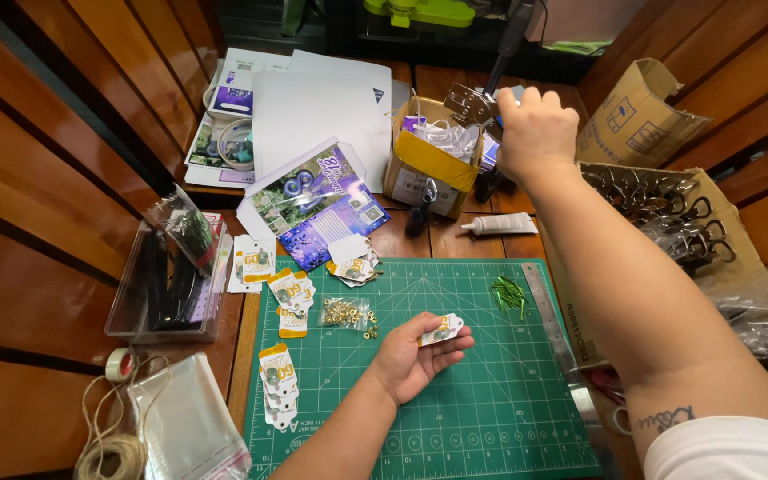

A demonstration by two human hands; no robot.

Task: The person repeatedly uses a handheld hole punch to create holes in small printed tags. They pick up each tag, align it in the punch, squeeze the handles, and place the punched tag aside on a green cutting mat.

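Our left grip point(411, 356) lies on the cutting mat point(491, 409) and holds a small tag point(442, 330). Just left of it sit loose eyelets point(348, 313), with stacked tags point(277, 382) further left. Beyond it lies a tube point(501, 224). Our right grip point(535, 132) is up behind the mat, on what seems a punch tool point(468, 105), above an open box point(428, 160).

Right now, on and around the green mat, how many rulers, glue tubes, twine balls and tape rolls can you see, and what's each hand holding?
Steel ruler: 1
White glue tube: 1
Ball of twine: 1
Tape roll: 1
Total: 4
The left hand holds a small tag card over the green cutting mat; the right hand grips a metal punch tool.
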